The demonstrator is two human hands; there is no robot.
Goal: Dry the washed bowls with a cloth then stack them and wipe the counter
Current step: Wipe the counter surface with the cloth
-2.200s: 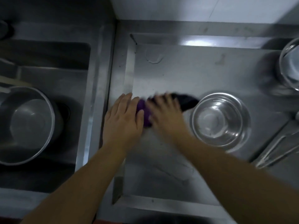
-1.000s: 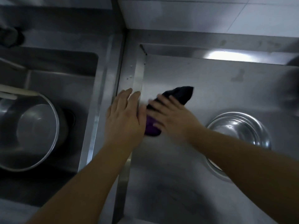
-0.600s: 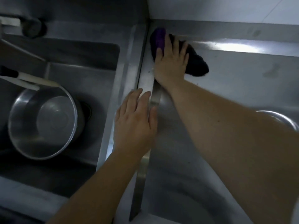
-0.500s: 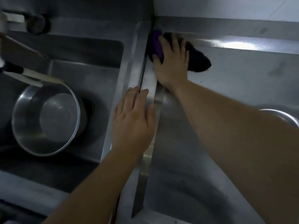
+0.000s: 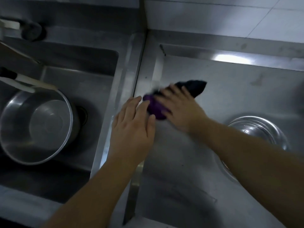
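Observation:
A purple and black cloth (image 5: 156, 107) lies on the steel counter (image 5: 230, 89) near its left raised edge. My right hand (image 5: 179, 106) presses flat on the cloth, fingers spread and blurred with motion. My left hand (image 5: 133, 125) rests flat on the counter's left edge, its fingertips just beside the cloth. A steel bowl (image 5: 258, 130) stands upright on the counter to the right, partly hidden behind my right forearm.
A sink (image 5: 79, 79) lies to the left with a large steel pot (image 5: 37, 125) inside and a light-handled utensil (image 5: 26, 83) across it. A tap base (image 5: 32, 32) sits at the back left. A tiled wall (image 5: 222, 17) rises behind the counter.
My right hand has dragged the cloth from the counter's back left corner toward me, next to my left hand. My left hand has stayed on the edge.

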